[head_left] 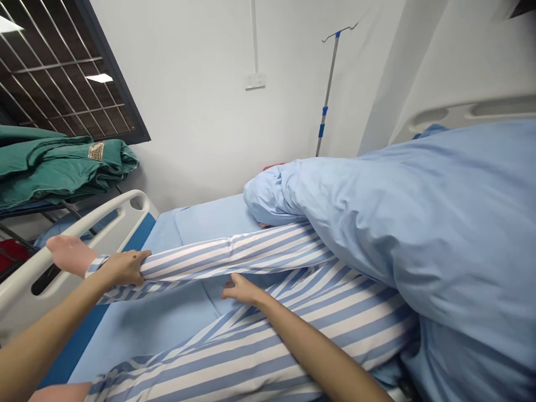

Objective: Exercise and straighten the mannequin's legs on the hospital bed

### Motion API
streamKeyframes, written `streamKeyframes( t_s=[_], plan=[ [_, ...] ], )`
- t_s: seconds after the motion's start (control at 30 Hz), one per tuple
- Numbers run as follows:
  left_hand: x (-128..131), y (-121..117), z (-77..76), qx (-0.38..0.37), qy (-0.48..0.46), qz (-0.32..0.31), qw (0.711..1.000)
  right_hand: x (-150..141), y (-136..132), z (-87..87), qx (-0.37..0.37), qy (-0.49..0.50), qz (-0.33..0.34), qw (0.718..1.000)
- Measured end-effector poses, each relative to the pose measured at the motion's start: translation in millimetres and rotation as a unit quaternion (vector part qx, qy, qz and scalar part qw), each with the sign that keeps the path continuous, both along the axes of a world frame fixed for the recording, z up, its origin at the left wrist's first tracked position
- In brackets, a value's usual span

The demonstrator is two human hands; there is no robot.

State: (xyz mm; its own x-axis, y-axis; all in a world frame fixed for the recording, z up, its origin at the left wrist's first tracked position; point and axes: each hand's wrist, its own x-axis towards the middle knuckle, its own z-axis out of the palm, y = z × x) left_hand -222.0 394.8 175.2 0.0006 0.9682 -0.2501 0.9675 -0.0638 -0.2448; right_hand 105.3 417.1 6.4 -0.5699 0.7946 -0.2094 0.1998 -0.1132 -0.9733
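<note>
A figure in blue-and-white striped pyjamas [268, 329] lies on a bed with a light blue sheet [201, 223]. My left hand [123, 267] is closed around the striped trouser leg [234, 251] near the ankle, just beside a bare foot [69, 254] that rests by the bed rail. My right hand [240, 290] lies with fingers stretched out on the striped cloth under that raised leg. A light blue quilt [419, 223] covers the upper part of the figure at the right.
A white bed rail [84, 223] with slots runs along the left. Folded green cloth [62, 162] lies on a rack behind it. An IV pole [329, 89] stands by the white wall, with a socket [255, 81]. A headboard [460, 114] shows at the right.
</note>
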Motion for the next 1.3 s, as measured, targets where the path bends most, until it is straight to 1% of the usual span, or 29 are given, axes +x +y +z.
streamKeyframes(
  t_s=[0.07, 0.1, 0.13, 0.2, 0.27, 0.4, 0.47, 0.5, 0.6, 0.73, 0.77, 0.83, 0.9, 0.93, 0.97, 1.03, 1.1, 1.17, 1.2, 1.23, 1.3],
  plan=[
    [-5.3, 0.3, -15.3, -0.004, 0.003, 0.0, 1.0, 2.8, 1.7, 0.7, 0.05, -0.096, 0.027, 0.994],
    [-8.5, 0.2, -23.9, -0.006, 0.003, 0.002, 1.0, 4.4, 2.1, 1.7, 0.087, -0.147, 0.05, 0.984],
    [-12.1, 0.1, -33.2, -0.01, 0.0, 0.003, 1.0, 6.2, 2.2, 2.8, 0.134, -0.19, 0.077, 0.97],
    [-19.6, 0.0, -53.7, -0.017, -0.01, 0.012, 1.0, 10.2, 1.9, 4.3, 0.229, -0.253, 0.129, 0.931],
    [-26.6, -0.2, -76.8, -0.023, -0.028, 0.025, 0.999, 14.2, 1.5, 4.6, 0.289, -0.281, 0.151, 0.903],
    [-35.0, -1.8, -124.0, -0.039, -0.065, 0.045, 0.996, 18.8, 1.8, 3.8, 0.311, -0.332, 0.156, 0.877],
    [-36.8, -3.0, -141.2, -0.038, -0.067, 0.048, 0.996, 18.5, 2.8, 3.3, 0.317, -0.357, 0.167, 0.862],
    [-37.4, -3.4, -147.1, -0.032, -0.065, 0.047, 0.996, 17.9, 3.5, 3.0, 0.32, -0.364, 0.17, 0.858],
    [-39.2, -3.4, -154.5, -0.02, -0.064, 0.031, 0.997, 15.1, 5.5, 2.2, 0.319, -0.369, 0.175, 0.855],
    [-34.3, -4.2, -152.3, -0.016, -0.053, 0.004, 0.998, 12.0, 8.2, 0.2, 0.31, -0.378, 0.187, 0.852],
    [-30.5, -6.7, -150.4, 0.002, -0.045, -0.009, 0.999, 11.5, 8.9, -0.6, 0.31, -0.377, 0.188, 0.852],
    [-19.8, -17.8, -144.0, 0.063, -0.036, -0.035, 0.997, 11.3, 10.4, -2.9, 0.311, -0.372, 0.19, 0.854],
    [-6.1, -40.3, -134.2, 0.119, -0.067, -0.052, 0.989, 12.0, 12.1, -5.8, 0.307, -0.363, 0.187, 0.859],
    [1.0, -56.3, -129.0, 0.126, -0.104, -0.059, 0.985, 12.6, 13.1, -7.6, 0.304, -0.359, 0.184, 0.863],
    [8.1, -75.1, -124.5, 0.113, -0.152, -0.066, 0.98, 13.2, 14.0, -9.6, 0.301, -0.355, 0.181, 0.866],
    [20.7, -117.7, -120.4, 0.039, -0.254, -0.074, 0.964, 13.9, 15.5, -13.7, 0.299, -0.347, 0.171, 0.872],
    [30.0, -158.8, -125.5, -0.042, -0.3, -0.052, 0.951, 13.4, 15.4, -17.1, 0.301, -0.346, 0.154, 0.875],
    [34.5, -188.8, -138.0, -0.083, -0.265, -0.022, 0.96, 12.0, 12.5, -17.7, 0.305, -0.351, 0.134, 0.875],
    [35.0, -197.9, -145.1, -0.081, -0.232, -0.013, 0.969, 11.4, 9.8, -16.1, 0.308, -0.354, 0.125, 0.874],
    [34.6, -203.2, -151.5, -0.071, -0.197, -0.004, 0.978, 11.1, 6.1, -13.1, 0.312, -0.356, 0.117, 0.873],
    [32.2, -204.7, -160.3, -0.046, -0.149, 0.002, 0.988, 12.7, -5.3, -2.2, 0.325, -0.359, 0.102, 0.869]
  ],
)
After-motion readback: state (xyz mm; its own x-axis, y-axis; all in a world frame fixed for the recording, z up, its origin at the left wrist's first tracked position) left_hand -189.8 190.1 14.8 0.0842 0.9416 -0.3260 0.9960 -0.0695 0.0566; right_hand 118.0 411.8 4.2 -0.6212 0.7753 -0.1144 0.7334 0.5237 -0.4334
